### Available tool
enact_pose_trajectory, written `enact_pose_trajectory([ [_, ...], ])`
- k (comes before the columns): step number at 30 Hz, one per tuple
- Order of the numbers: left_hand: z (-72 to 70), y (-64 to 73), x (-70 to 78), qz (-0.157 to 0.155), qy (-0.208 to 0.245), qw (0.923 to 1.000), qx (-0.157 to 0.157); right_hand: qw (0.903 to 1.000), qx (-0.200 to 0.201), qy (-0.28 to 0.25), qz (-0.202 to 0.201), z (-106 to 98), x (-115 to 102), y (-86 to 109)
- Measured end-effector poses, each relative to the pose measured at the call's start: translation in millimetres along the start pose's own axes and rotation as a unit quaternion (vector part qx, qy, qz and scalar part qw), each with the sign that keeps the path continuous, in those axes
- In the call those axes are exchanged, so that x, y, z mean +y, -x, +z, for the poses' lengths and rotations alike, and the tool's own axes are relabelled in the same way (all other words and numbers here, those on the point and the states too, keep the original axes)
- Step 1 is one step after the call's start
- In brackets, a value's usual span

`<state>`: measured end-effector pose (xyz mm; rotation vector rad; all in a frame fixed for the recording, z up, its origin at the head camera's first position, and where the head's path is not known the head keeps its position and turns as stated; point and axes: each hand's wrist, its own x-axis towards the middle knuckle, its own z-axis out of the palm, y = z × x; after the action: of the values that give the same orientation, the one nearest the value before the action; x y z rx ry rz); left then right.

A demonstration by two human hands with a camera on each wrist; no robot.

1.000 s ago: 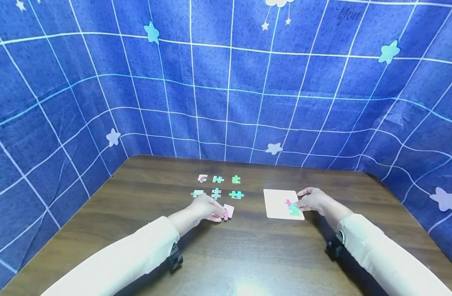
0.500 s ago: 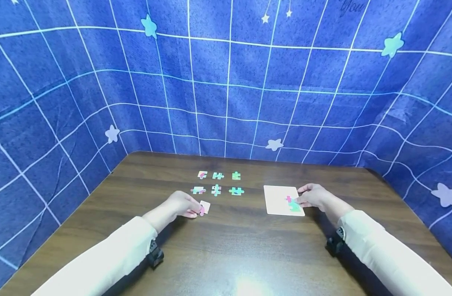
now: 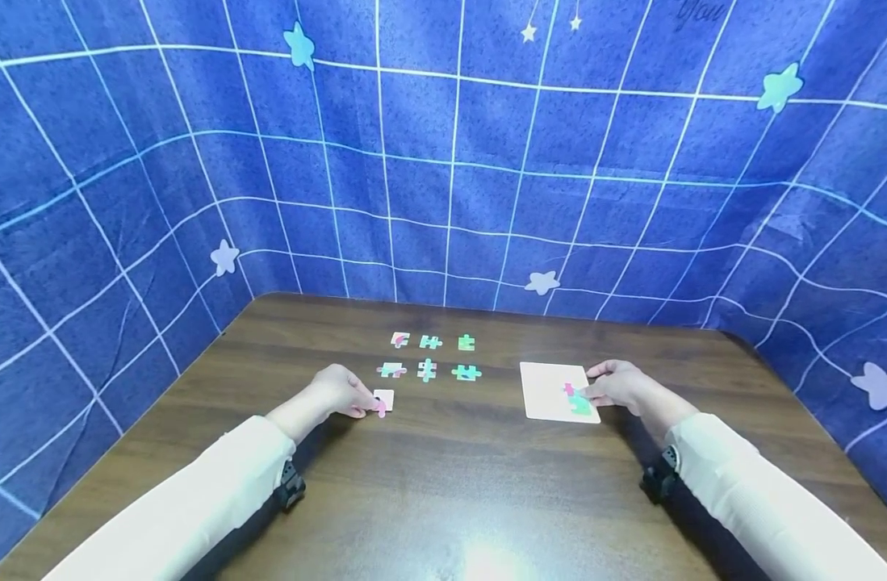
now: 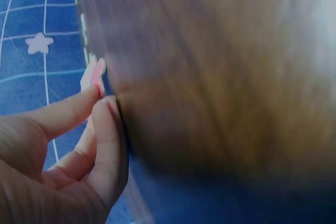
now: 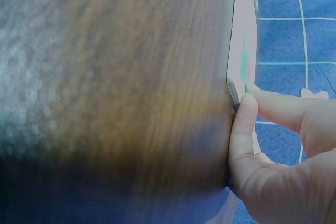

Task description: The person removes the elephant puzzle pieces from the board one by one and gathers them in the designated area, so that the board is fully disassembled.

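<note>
In the head view my left hand (image 3: 337, 390) pinches a pink-and-white puzzle piece (image 3: 386, 397) low over the table, left of centre. The left wrist view shows this puzzle piece (image 4: 98, 71) nearly edge-on at the thumb and fingertip. My right hand (image 3: 619, 382) grips the right edge of a pale square puzzle board (image 3: 543, 394). Seen from the right wrist, the board (image 5: 243, 19) lies flat, its edge between thumb and finger. Joined pink and green pieces (image 3: 579, 403) sit in the board's right part, partly covered by my fingertips.
Several loose puzzle pieces lie in two rows behind my left hand, among them a green piece (image 3: 466, 344) and a blue-green piece (image 3: 466, 373). The brown wooden table (image 3: 443, 476) ends at a blue checked curtain (image 3: 443, 161) at the back and sides.
My left hand has moved left with the pink-and-white puzzle piece, away from the board, and the piece has turned slightly. My right hand stays on the board's edge. The head view has shifted slightly.
</note>
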<state>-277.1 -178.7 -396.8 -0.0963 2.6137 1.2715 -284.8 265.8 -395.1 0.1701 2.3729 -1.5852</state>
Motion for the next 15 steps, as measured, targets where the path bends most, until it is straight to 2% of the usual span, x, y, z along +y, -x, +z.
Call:
enact_pose_trajectory([
  [9, -9.1, -4.8, 6.2, -0.003, -0.020, 0.9978, -0.063, 1.0000, -0.003, -0.002, 0.002, -0.9, 0.3, 2.1],
  [12, -12.1, -6.9, 6.8, 0.009, -0.037, 0.9957, -0.085, 1.0000, 0.001, 0.002, 0.001, -0.8, 0.1, 1.5],
  [15, -14.3, -9.8, 5.0, 0.002, -0.033, 0.9947, -0.097, 1.0000, 0.001, 0.004, 0.001, -0.1, -0.3, 1.5],
])
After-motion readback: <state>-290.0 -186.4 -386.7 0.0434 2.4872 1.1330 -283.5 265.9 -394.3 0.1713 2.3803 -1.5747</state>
